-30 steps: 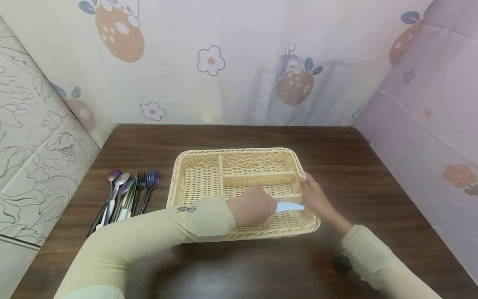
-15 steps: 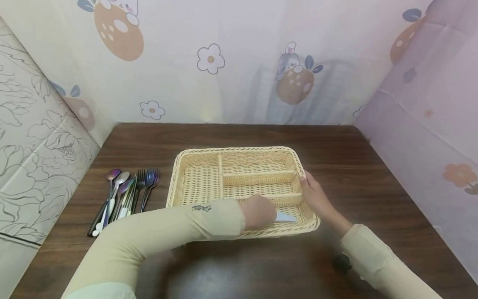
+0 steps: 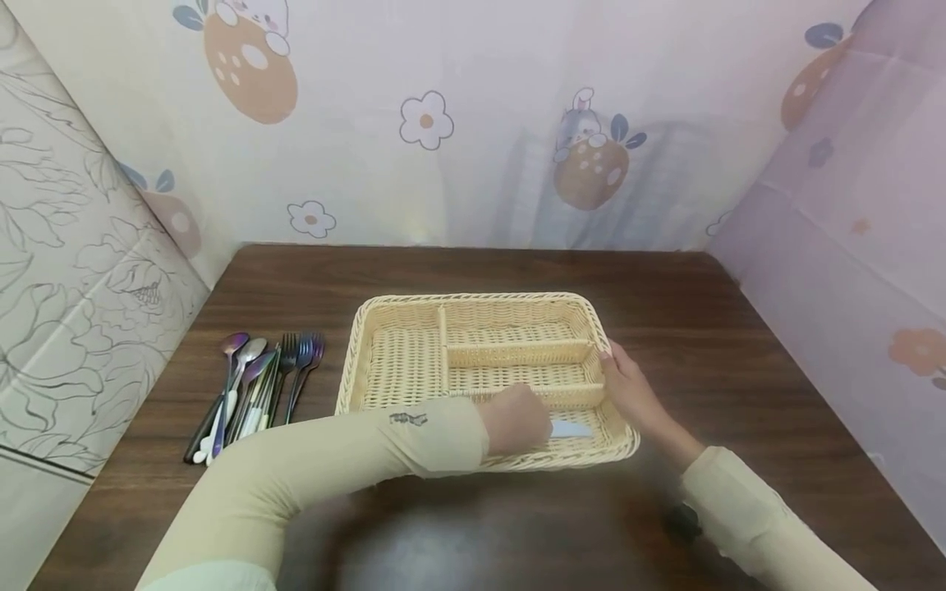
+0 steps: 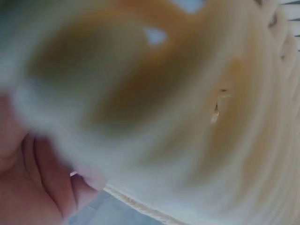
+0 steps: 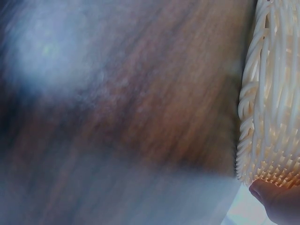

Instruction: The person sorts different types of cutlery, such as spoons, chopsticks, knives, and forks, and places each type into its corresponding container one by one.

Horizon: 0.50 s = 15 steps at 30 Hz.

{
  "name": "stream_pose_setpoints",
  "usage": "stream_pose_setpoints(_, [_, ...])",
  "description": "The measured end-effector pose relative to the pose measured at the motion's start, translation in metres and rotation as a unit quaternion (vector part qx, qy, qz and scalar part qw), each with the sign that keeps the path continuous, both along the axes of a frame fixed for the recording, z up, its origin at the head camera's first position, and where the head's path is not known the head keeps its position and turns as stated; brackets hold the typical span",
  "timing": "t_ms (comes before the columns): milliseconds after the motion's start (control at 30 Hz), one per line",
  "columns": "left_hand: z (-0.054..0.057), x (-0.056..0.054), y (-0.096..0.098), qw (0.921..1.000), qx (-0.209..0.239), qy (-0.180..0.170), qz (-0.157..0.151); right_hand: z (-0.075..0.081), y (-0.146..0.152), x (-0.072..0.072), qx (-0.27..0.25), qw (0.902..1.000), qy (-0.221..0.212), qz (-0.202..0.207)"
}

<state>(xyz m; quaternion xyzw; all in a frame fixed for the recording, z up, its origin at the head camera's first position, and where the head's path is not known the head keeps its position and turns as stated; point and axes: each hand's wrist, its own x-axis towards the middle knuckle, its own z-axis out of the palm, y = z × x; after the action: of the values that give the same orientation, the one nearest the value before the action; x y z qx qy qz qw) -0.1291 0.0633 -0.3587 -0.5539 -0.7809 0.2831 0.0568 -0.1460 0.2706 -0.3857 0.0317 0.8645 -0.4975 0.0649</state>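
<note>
Left arm: reaching across the near side of the basket; pale yellow sleeve (image 3: pixel 355 453) with a small dark print near the cuff.
Left hand (image 3: pixel 517 419): a fist, knuckles uppermost, gripping a table knife; in the left wrist view its curled fingers sit close to blurred wicker.
Table knife (image 3: pixel 571 429): handle end concealed in the left fist; pale blade projecting towards the right hand, at the near compartment; whether it touches the wicker floor cannot be told.
Right arm: angled inward and forward, pale sleeve (image 3: pixel 754 510) stopping short of the wrist.
Right hand (image 3: pixel 634 392): gripping the basket's end, thumb side at the rim; remaining fingers largely out of sight.
Wicker basket (image 3: pixel 395 361): cream, rectangular, braided rim; between the two hands, extending beyond the left fist.
Near compartment (image 3: pixel 609 423): contains the left hand and knife blade; partly covered by hand and sleeve.
Middle and far compartments: two narrow bays beyond the left hand, split by a wicker divider (image 3: pixel 521 353); woven floor showing.
Side compartment: broader, ahead of the left forearm; woven floor showing.
Loose cutlery: well left of the left hand, bunched; spoons (image 3: pixel 234 341), forks (image 3: pixel 305 353), mixed handles (image 3: pixel 201 433).
Surface: dark wood-grain table (image 3: pixel 739 353), under all items.
</note>
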Motion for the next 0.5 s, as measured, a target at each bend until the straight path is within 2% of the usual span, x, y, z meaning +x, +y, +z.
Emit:
stream_pose_setpoints(67, [0.006, -0.001, -0.004, 0.998, 0.038, -0.047, 0.02, 0.0, 0.001, 0.0, -0.001, 1.0, -0.002, -0.004])
stream_pose_setpoints(133, [0.016, -0.002, -0.013, 0.9894, 0.084, -0.11, 0.046, 0.0, 0.001, 0.001, -0.005, 1.0, -0.005, -0.006])
stream_pose_setpoints(200, [0.031, -0.003, -0.031, 0.9743, 0.136, -0.167, 0.065, -0.001, 0.001, 0.001, -0.011, 0.9999, -0.008, -0.004])
stream_pose_setpoints(267, [0.044, -0.006, -0.057, 0.955, 0.191, -0.208, 0.091, -0.002, 0.0, 0.001, -0.012, 0.9999, -0.008, -0.002])
stream_pose_setpoints(333, [0.055, -0.01, -0.089, 0.938, 0.233, -0.221, 0.13, -0.002, 0.0, 0.001, -0.015, 0.9998, -0.009, 0.0])
stream_pose_setpoints(400, [0.059, -0.018, -0.124, 0.9256, 0.277, -0.198, 0.165, -0.002, 0.001, 0.001, -0.015, 0.9999, -0.006, -0.004])
stream_pose_setpoints(500, [0.06, -0.027, -0.18, 0.9079, 0.308, -0.144, 0.245, -0.004, 0.001, 0.001, -0.018, 0.9998, -0.004, -0.003])
